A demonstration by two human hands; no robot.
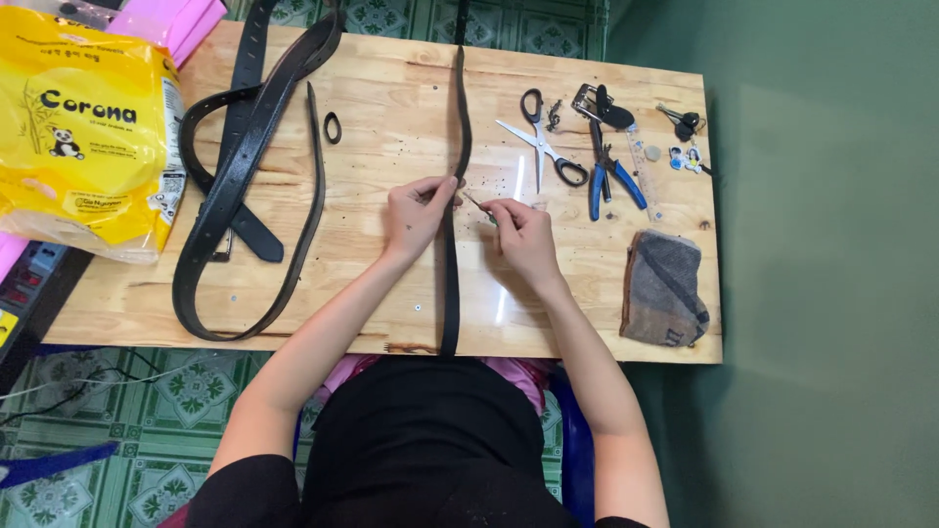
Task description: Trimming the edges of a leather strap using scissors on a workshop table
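Note:
A long black belt strap (452,284) lies straight down the middle of a wooden table (391,117). My left hand (415,215) pinches the strap's edge near its middle. Beside it on the right, my right hand (518,233) grips a thin metal pointed tool (476,202) whose tip points at the strap close to my left fingers. Small dark specks lie on the wood around the tool tip.
Other black belts (245,166) and a small black loop (333,127) lie at the left. Scissors (544,147), blue-handled pliers (611,176), a buckle (602,106), keys (683,122) and a grey folded cloth (665,286) sit at the right. A yellow bag (83,127) overhangs the left edge.

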